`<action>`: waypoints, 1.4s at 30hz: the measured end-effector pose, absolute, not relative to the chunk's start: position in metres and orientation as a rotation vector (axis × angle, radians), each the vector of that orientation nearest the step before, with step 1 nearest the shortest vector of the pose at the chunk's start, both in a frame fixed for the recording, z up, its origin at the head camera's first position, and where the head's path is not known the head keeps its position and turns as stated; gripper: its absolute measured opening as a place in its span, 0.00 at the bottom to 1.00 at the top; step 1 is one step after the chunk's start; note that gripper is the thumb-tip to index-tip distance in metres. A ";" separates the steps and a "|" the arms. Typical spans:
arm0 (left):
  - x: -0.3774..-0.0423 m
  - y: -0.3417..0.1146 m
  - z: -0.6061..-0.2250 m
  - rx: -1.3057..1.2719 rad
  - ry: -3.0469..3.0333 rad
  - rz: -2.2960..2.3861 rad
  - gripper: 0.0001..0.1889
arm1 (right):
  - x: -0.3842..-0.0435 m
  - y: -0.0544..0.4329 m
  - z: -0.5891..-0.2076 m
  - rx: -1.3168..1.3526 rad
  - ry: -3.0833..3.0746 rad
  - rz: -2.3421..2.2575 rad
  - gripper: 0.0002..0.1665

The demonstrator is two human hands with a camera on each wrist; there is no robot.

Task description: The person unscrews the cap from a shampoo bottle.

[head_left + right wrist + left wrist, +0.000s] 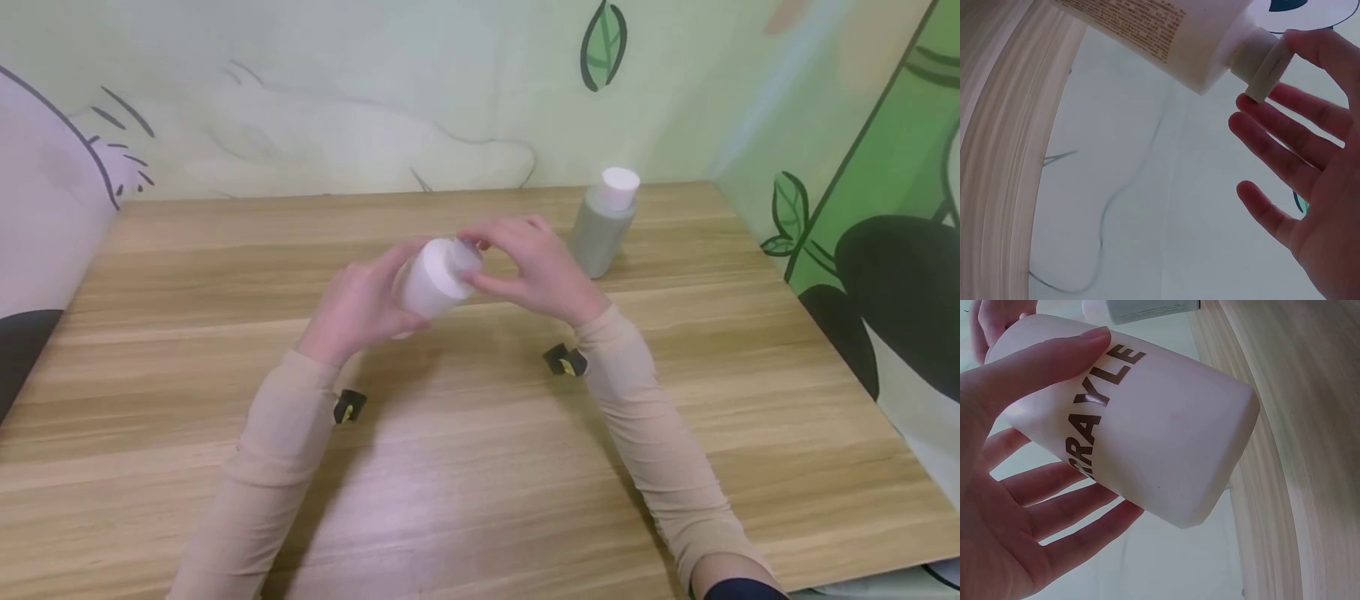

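A white plastic bottle (429, 283) is held tilted above the table, its neck end toward the right. My left hand (362, 302) grips its body, the thumb lying across dark printed letters (1094, 406) in the left wrist view. At the neck end, my right hand (531, 268) pinches the white cap (1269, 70) between thumb and fingertips. In the right wrist view a short stretch of neck (1252, 53) shows between the cap and the bottle's shoulder. Small brown print covers this side of the body.
A grey-green bottle with a white cap (602, 225) stands upright on the wooden table (450, 500), behind my right hand. The painted wall (337, 100) rises along the table's back edge. Small black-and-yellow pieces (564, 360) show beside each wrist.
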State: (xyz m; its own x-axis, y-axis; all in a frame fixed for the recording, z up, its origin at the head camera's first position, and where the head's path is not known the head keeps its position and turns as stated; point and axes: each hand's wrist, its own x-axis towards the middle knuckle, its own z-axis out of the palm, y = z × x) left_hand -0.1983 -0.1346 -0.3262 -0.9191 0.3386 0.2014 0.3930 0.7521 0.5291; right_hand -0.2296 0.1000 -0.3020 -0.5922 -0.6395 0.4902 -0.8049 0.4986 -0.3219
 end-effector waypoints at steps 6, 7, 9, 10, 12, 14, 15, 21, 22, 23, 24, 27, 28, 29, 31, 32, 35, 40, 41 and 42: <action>-0.198 -0.134 -0.327 -0.603 -2.850 -0.910 0.49 | -0.230 0.103 -0.302 1.300 -2.424 0.711 0.26; -0.198 -0.134 -0.327 -0.603 -2.850 -0.908 0.49 | -0.230 0.103 -0.302 1.307 -2.423 0.704 0.26; -0.198 -0.134 -0.327 -0.609 -2.854 -0.902 0.49 | -0.230 0.103 -0.301 1.313 -2.428 0.695 0.26; -0.198 -0.134 -0.327 -0.611 -2.854 -0.899 0.49 | -0.229 0.103 -0.301 1.314 -2.433 0.697 0.27; -0.198 -0.134 -0.326 -0.614 -2.853 -0.895 0.49 | -0.229 0.103 -0.301 1.306 -2.453 0.708 0.28; -0.197 -0.134 -0.326 -0.613 -2.853 -0.896 0.49 | -0.230 0.102 -0.300 1.285 -2.479 0.722 0.31; -0.197 -0.134 -0.326 -0.612 -2.853 -0.898 0.49 | -0.230 0.102 -0.300 1.271 -2.490 0.728 0.32; -0.197 -0.133 -0.325 -0.598 -2.865 -0.899 0.50 | -0.231 0.101 -0.300 1.167 -2.507 0.731 0.30; -0.197 -0.133 -0.325 -0.596 -2.866 -0.897 0.50 | -0.231 0.101 -0.300 1.158 -2.504 0.738 0.29; -0.197 -0.134 -0.326 -0.594 -2.867 -0.899 0.49 | -0.230 0.101 -0.300 1.156 -2.500 0.746 0.28; -0.197 -0.134 -0.326 -0.595 -2.867 -0.898 0.49 | -0.230 0.100 -0.300 1.158 -2.495 0.747 0.28; -0.197 -0.134 -0.326 -0.599 -2.864 -0.894 0.49 | -0.230 0.098 -0.301 1.174 -2.480 0.750 0.26; -0.197 -0.134 -0.327 -0.606 -2.864 -0.891 0.49 | -0.230 0.098 -0.302 1.178 -2.478 0.752 0.26; -0.197 -0.134 -0.327 -0.609 -2.865 -0.889 0.49 | -0.230 0.098 -0.302 1.183 -2.475 0.749 0.25; -0.198 -0.133 -0.327 -0.616 -2.869 -0.879 0.48 | -0.230 0.098 -0.303 1.190 -2.471 0.740 0.25; -0.198 -0.133 -0.327 -0.619 -2.871 -0.875 0.48 | -0.230 0.099 -0.303 1.195 -2.467 0.733 0.24; -0.199 -0.133 -0.327 -0.624 -2.875 -0.870 0.47 | -0.230 0.100 -0.303 1.227 -2.457 0.718 0.24; -0.199 -0.132 -0.327 -0.624 -2.890 -0.882 0.47 | -0.232 0.103 -0.302 1.348 -2.402 0.785 0.23; -0.198 -0.133 -0.327 -0.624 -2.893 -0.886 0.47 | -0.233 0.103 -0.303 1.378 -2.383 0.810 0.23; -0.198 -0.133 -0.327 -0.625 -2.894 -0.889 0.47 | -0.234 0.103 -0.303 1.405 -2.363 0.834 0.23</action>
State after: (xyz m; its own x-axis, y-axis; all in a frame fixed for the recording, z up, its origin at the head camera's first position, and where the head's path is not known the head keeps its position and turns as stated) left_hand -0.1983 -0.1326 -0.3269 -0.9171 0.3638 0.1631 0.3926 0.7531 0.5279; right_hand -0.2337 0.1031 -0.3030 -0.4944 -0.7128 0.4975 -0.8672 0.3650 -0.3388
